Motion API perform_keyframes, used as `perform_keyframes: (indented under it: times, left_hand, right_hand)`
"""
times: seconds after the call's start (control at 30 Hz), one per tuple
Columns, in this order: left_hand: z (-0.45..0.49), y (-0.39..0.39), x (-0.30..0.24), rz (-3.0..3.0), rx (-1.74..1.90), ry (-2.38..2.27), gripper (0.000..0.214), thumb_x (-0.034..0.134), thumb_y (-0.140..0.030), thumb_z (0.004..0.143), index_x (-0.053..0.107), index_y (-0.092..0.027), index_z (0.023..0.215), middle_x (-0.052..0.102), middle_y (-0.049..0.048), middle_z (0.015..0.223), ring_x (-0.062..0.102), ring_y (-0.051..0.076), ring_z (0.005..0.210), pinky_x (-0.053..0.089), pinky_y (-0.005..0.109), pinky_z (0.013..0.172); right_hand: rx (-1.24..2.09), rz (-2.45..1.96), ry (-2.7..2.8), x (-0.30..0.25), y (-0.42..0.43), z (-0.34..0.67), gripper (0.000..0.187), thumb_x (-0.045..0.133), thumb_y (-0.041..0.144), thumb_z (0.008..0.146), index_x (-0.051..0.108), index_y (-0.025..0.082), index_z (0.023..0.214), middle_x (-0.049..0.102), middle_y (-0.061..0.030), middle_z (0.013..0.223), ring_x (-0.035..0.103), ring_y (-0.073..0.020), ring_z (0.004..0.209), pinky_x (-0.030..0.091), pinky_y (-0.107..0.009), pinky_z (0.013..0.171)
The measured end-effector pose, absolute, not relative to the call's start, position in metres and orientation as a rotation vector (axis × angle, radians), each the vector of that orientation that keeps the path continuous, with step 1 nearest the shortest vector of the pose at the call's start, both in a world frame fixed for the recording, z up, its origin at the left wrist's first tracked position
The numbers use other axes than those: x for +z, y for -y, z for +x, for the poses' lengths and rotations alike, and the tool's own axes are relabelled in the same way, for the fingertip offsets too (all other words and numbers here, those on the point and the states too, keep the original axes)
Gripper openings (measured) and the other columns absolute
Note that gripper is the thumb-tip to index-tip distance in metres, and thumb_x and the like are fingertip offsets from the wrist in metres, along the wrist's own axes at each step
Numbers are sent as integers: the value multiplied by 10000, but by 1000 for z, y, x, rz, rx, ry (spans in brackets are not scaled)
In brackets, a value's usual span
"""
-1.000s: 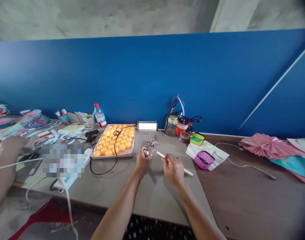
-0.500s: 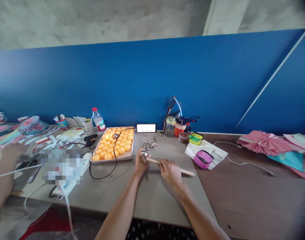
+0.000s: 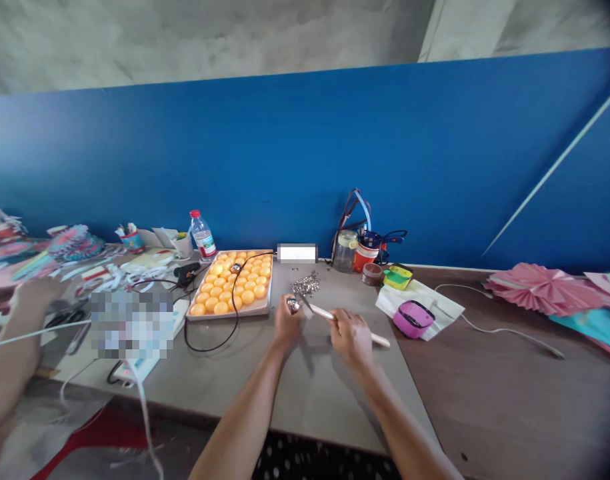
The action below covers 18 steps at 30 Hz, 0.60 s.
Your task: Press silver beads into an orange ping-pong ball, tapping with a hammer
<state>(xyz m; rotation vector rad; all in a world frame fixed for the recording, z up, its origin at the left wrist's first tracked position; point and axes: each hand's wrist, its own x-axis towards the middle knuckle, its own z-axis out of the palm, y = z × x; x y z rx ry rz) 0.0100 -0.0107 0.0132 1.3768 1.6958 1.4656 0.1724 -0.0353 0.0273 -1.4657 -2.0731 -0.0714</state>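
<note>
My left hand (image 3: 286, 323) is closed around a small shiny silver ball (image 3: 293, 305), held just above the grey table (image 3: 305, 387). My right hand (image 3: 351, 336) grips a pale wooden stick (image 3: 379, 339) whose thin dark tip points at the ball. A small heap of silver bits (image 3: 305, 284) lies on the table just beyond both hands. To the left of that heap stands a tray of orange balls (image 3: 233, 287), with a black cable (image 3: 232, 320) draped over it.
A jar, cups and tools (image 3: 359, 250) stand by the blue wall. A pink case (image 3: 412, 319) sits on white paper at right, with pink paper fans (image 3: 539, 290) farther right. A water bottle (image 3: 202, 235) and clutter lie left, where another person's arm (image 3: 15, 347) rests.
The stick's tip has lifted back up to the ball after dipping lower half a second ago. Both hands stay in the same spot; the view shifted slightly.
</note>
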Motion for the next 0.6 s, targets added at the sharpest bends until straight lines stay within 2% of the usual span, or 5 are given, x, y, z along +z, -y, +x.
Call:
perform_keyframes:
  times: [0.1, 0.17, 0.27, 0.4, 0.6]
  left_hand:
    - [8, 9, 10, 1472, 1540, -1607, 238, 611, -233, 654, 494, -187, 856, 554, 14, 771, 534, 145, 697, 438, 286, 695]
    - [6, 9, 8, 1469, 1561, -1636, 248, 616, -246, 656, 494, -190, 864, 553, 15, 785, 540, 150, 719, 441, 292, 716]
    - [7, 8, 7, 1413, 1514, -1699, 230, 592, -195, 658, 495, -185, 867, 544, 7, 756, 529, 145, 686, 439, 286, 686]
    - [9, 7, 7, 1425, 1536, -1638, 234, 596, -202, 658, 488, -190, 865, 530, -4, 740, 511, 133, 668, 431, 271, 675]
    - [10, 7, 10, 1276, 1479, -1706, 323, 596, -130, 589, 501, -184, 894, 531, -23, 709, 491, 112, 602, 404, 238, 602]
  right_hand:
    - [-46, -1549, 2212, 27, 36, 170, 174, 466, 183, 854, 608, 190, 754, 669, -47, 718, 564, -151, 602, 260, -281, 597]
    - [-38, -1524, 2217, 27, 37, 169, 157, 475, 203, 860, 616, 194, 791, 675, -44, 744, 569, -148, 610, 264, -275, 596]
    - [-42, -1509, 2158, 27, 37, 169, 130, 492, 231, 863, 618, 196, 862, 683, -51, 783, 588, -149, 655, 275, -262, 604]
    - [-45, -1599, 2231, 29, 35, 169, 158, 499, 276, 866, 611, 196, 789, 680, -52, 733, 579, -149, 591, 243, -265, 557]
    - [-40, -1610, 2159, 31, 35, 171, 170, 494, 313, 877, 611, 203, 822, 681, -43, 710, 590, -147, 591, 236, -256, 551]
